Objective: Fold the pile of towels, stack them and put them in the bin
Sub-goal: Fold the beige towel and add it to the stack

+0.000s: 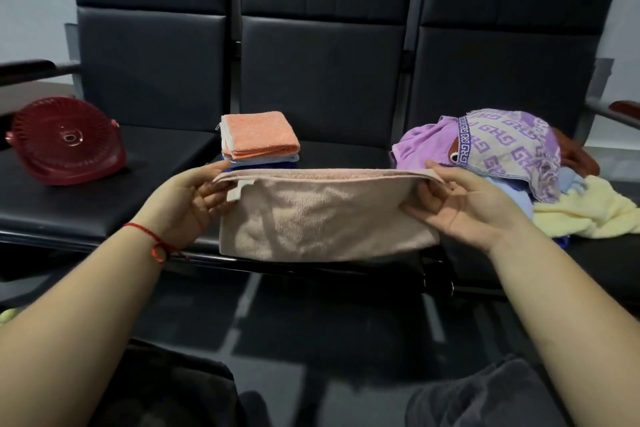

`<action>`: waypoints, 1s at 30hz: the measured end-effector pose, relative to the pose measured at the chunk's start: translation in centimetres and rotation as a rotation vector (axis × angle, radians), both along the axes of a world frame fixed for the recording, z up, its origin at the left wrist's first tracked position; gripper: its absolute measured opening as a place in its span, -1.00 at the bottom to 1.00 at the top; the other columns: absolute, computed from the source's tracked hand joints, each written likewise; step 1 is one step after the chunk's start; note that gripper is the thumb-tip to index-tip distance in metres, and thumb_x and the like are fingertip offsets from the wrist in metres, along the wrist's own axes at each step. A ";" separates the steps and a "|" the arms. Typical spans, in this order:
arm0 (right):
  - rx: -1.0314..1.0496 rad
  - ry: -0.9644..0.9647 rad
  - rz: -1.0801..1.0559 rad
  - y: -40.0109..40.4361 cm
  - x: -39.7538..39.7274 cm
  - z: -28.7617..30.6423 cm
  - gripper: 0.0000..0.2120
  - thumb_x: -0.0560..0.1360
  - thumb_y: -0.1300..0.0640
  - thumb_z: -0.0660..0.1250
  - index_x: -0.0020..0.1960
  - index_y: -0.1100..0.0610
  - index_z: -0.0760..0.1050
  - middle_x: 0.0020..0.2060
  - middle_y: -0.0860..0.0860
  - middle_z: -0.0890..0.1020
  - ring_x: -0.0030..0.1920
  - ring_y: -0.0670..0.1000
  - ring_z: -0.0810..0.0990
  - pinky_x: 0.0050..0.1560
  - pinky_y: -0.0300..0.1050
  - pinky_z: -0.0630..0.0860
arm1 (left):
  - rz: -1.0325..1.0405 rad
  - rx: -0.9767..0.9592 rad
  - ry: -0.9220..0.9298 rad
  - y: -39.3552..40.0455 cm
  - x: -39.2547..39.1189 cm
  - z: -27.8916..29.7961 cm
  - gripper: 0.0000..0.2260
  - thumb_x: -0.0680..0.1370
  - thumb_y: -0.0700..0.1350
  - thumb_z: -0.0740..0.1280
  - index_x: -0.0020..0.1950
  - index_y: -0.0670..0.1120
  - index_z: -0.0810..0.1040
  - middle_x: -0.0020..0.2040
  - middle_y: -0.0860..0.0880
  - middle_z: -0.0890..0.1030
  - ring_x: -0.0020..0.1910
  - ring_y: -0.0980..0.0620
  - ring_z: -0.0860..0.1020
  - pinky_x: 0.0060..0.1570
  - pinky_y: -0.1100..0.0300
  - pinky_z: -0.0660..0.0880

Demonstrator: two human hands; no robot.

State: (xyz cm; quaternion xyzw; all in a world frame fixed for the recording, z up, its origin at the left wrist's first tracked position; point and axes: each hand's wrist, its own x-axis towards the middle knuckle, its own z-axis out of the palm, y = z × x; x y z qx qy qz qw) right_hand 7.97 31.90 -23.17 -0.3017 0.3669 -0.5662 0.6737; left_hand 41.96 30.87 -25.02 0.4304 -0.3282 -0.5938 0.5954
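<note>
Two hands hold a beige towel (322,215) stretched between them over the front edge of the bench's (86,204) middle seat. The left hand (188,199) pinches the towel's upper left corner between thumb and curled fingers, right by a small white tag; a red string is tied round that wrist. The right hand (457,204) pinches the upper right corner the same way, thumb on top, fingers tucked behind the cloth. The towel is doubled over, its folded edge running along the top between the hands, and the rest hangs down in front of the seat edge.

Behind it, toward the back of the middle seat, sits a stack of folded towels (259,140) with an orange one on top. On the right seat lies the loose pile of towels (512,163): purple, a patterned purple and white one, yellow, blue and a bit of orange, all crumpled together. On the left seat a red bin (65,142) lies tipped on its side, its ribbed bottom turned toward the hands.
</note>
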 end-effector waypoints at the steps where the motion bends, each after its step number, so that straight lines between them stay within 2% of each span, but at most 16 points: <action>1: 0.001 0.023 0.009 0.0 0.1 -0.1 -0.88 0.53 0.24 0.22 -0.06 0.05 0.48 -0.43 -0.05 0.58 -0.38 -0.09 0.63 -0.06 0.19 0.57 | -0.003 0.007 -0.016 0.0 -0.1 -0.1 -0.73 0.57 -0.24 0.16 -0.09 -0.09 0.66 -0.37 0.02 0.62 -0.43 0.14 0.59 -0.30 0.26 0.59; 3: -0.036 0.018 -0.037 -0.4 0.4 -0.3 -0.83 0.53 0.27 0.19 -0.03 0.02 0.45 -0.43 -0.06 0.59 -0.38 -0.08 0.62 -0.13 0.02 0.60 | 0.002 -0.025 -0.063 -0.2 -0.3 -0.3 -0.76 0.56 -0.27 0.16 -0.01 -0.07 0.60 -0.33 0.03 0.65 -0.34 0.13 0.63 -0.03 0.10 0.55; 5: -0.107 -0.039 -0.151 -1.1 0.5 -0.2 -0.80 0.54 0.32 0.16 -0.05 0.04 0.44 -0.44 -0.04 0.60 -0.39 -0.08 0.59 -0.18 -0.11 0.57 | 0.014 -0.103 -0.116 -0.4 -0.5 -0.2 -0.66 0.56 -0.28 0.15 -0.14 -0.03 0.69 -0.26 0.06 0.67 -0.20 0.13 0.62 0.09 0.09 0.46; 7: -0.122 0.015 -0.243 -2.1 0.5 -0.6 -0.78 0.54 0.34 0.14 -0.07 0.05 0.45 -0.37 -0.03 0.61 -0.34 -0.07 0.57 -0.18 -0.18 0.53 | 0.036 -0.129 -0.164 -0.8 -0.7 -0.3 -0.70 0.55 -0.30 0.18 -0.11 -0.04 0.67 -0.14 -0.01 0.65 -0.11 0.07 0.57 0.06 0.11 0.45; 9: -0.044 0.200 -0.264 -3.1 0.7 -2.1 -0.77 0.53 0.34 0.12 -0.07 0.07 0.46 -0.27 0.01 0.57 -0.28 -0.04 0.53 -0.19 -0.19 0.49 | 0.060 -0.053 -0.329 -1.5 -0.7 -1.6 -0.78 0.53 -0.35 0.22 -0.06 -0.08 0.59 -0.06 -0.13 0.60 -0.16 0.02 0.55 -0.12 0.21 0.51; 11: 0.159 0.381 -0.248 -3.7 0.8 -4.4 -0.81 0.53 0.33 0.13 -0.13 0.10 0.44 -0.27 0.03 0.52 -0.28 -0.03 0.50 -0.16 -0.15 0.48 | 0.015 0.123 -0.550 -2.0 -0.8 -3.6 -0.79 0.50 -0.40 0.23 -0.08 -0.11 0.55 -0.13 -0.18 0.58 -0.30 0.00 0.55 -0.34 0.25 0.51; 12: 0.279 0.451 -0.212 -3.8 0.8 -5.5 -0.83 0.54 0.31 0.15 -0.15 0.11 0.41 -0.28 0.03 0.50 -0.28 -0.03 0.48 -0.16 -0.12 0.49 | -0.037 0.231 -0.636 -2.1 -1.0 -4.5 -0.80 0.49 -0.41 0.24 -0.07 -0.13 0.52 -0.19 -0.17 0.58 -0.34 0.00 0.56 -0.37 0.23 0.51; 14: 0.449 0.568 -0.102 -3.9 0.8 -6.7 -0.89 0.55 0.23 0.21 -0.15 0.11 0.40 -0.27 0.02 0.48 -0.28 -0.04 0.46 -0.35 -0.17 0.52 | -0.119 0.401 -0.726 -2.1 -1.3 -5.4 -0.88 0.50 -0.37 0.27 -0.07 -0.17 0.50 -0.24 -0.16 0.58 -0.29 -0.04 0.60 -0.33 0.15 0.51; 16: 0.503 0.661 -0.043 -4.4 0.6 -7.6 -0.91 0.54 0.08 0.31 -0.09 0.09 0.45 -0.24 -0.02 0.52 -0.32 -0.06 0.44 -0.60 -0.33 0.41 | -0.106 0.462 -0.663 -2.6 -1.2 -5.7 -0.93 0.51 -0.31 0.29 -0.02 -0.24 0.48 -0.21 -0.19 0.58 -0.24 -0.08 0.62 -0.28 0.10 0.53; 17: 0.502 0.691 -0.050 -5.0 0.5 -8.0 -0.89 0.52 0.05 0.35 -0.05 0.07 0.47 -0.22 -0.05 0.54 -0.33 -0.08 0.43 -0.65 -0.37 0.34 | -0.085 0.470 -0.604 -2.9 -1.1 -5.9 -0.91 0.51 -0.28 0.30 0.00 -0.25 0.46 -0.18 -0.21 0.58 -0.24 -0.10 0.62 -0.26 0.08 0.54; 19: 0.513 0.703 -0.093 -5.6 0.5 -8.7 -0.90 0.49 0.11 0.39 -0.06 0.09 0.49 -0.29 -0.05 0.57 -0.36 -0.09 0.40 -0.66 -0.42 0.26 | -0.049 0.466 -0.527 -3.3 -1.1 -6.0 -0.88 0.50 -0.24 0.34 -0.02 -0.24 0.46 -0.15 -0.22 0.56 -0.26 -0.12 0.61 -0.26 0.07 0.55; 21: 0.557 0.632 -0.137 -5.8 0.6 -8.8 -0.90 0.49 0.23 0.37 -0.16 0.12 0.48 -0.52 -0.04 0.55 -0.39 -0.09 0.41 -0.67 -0.43 0.24 | -0.040 0.468 -0.505 -3.4 -1.2 -6.1 -0.89 0.47 -0.28 0.40 -0.06 -0.26 0.50 -0.18 -0.19 0.57 -0.27 -0.09 0.59 -0.28 0.09 0.55; 23: 0.538 0.450 -0.186 -6.2 1.1 -7.8 -0.85 0.50 0.28 0.33 -0.22 0.12 0.45 -0.63 -0.04 0.52 -0.45 -0.11 0.46 -0.65 -0.43 0.28 | -0.075 0.484 -0.499 -3.3 -1.3 -6.3 -0.92 0.45 -0.34 0.40 -0.11 -0.27 0.53 -0.20 -0.17 0.60 -0.26 -0.05 0.59 -0.31 0.14 0.57; 26: 0.378 0.309 -0.259 -6.8 3.1 -4.0 -0.86 0.48 0.33 0.30 -0.18 0.12 0.46 -0.52 0.00 0.56 -0.52 -0.10 0.53 -0.59 -0.37 0.41 | -0.146 0.496 -0.471 -3.4 -1.4 -6.4 -0.91 0.44 -0.39 0.39 -0.11 -0.26 0.53 -0.12 -0.18 0.61 -0.19 -0.04 0.60 -0.26 0.16 0.54; 28: 0.243 0.362 -0.282 -7.4 5.5 -1.6 -0.88 0.45 0.35 0.31 -0.11 0.15 0.47 -0.32 0.05 0.57 -0.38 -0.05 0.60 -0.43 -0.26 0.55 | -0.164 0.493 -0.443 -3.3 -1.3 -6.3 -0.91 0.46 -0.39 0.37 -0.14 -0.25 0.51 -0.16 -0.17 0.59 -0.22 -0.03 0.58 -0.27 0.17 0.54; 30: 0.135 0.518 -0.304 -7.9 8.5 0.2 -0.88 0.42 0.32 0.34 -0.08 0.18 0.48 -0.21 0.10 0.57 -0.19 0.05 0.62 -0.14 -0.06 0.62 | -0.174 0.492 -0.421 -3.0 -1.2 -6.2 -0.93 0.49 -0.37 0.34 -0.17 -0.26 0.50 -0.22 -0.15 0.56 -0.27 -0.02 0.55 -0.36 0.20 0.57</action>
